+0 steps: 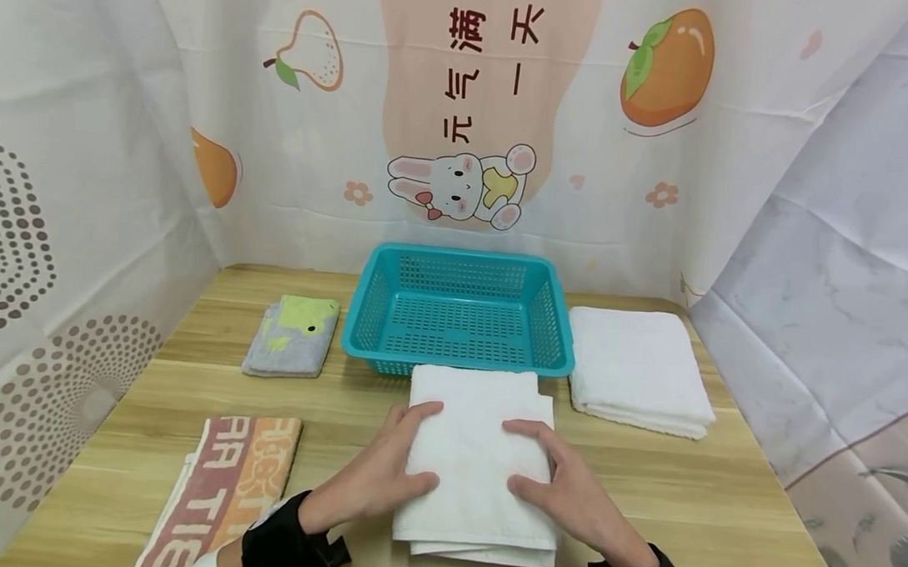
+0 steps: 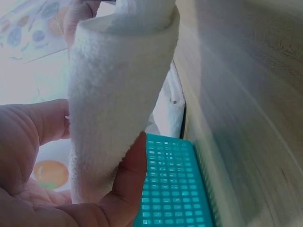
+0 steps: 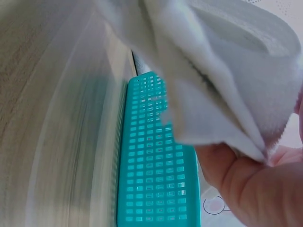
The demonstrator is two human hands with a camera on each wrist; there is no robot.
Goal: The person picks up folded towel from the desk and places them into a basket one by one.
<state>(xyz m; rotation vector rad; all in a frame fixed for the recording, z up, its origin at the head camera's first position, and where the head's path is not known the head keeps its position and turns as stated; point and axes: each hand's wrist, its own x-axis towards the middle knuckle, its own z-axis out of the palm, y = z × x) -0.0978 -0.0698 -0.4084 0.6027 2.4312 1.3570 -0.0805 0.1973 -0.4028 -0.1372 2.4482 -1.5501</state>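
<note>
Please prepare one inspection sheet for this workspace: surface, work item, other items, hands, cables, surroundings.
Surface: wood-grain table.
Work item: held towel, white, folded, in front of the basket.
Other items: grey towel and lettered towel at left; folded white towel at right.
Hands: left hand and right hand grip opposite sides of the held towel.
Cables: nothing seen.
Surroundings: printed curtain behind.

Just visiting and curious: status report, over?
Left hand, right hand: both gripping. Folded white cloth towel held between them. Possible obstacle ahead: rectangular turquoise perforated plastic basket.
</note>
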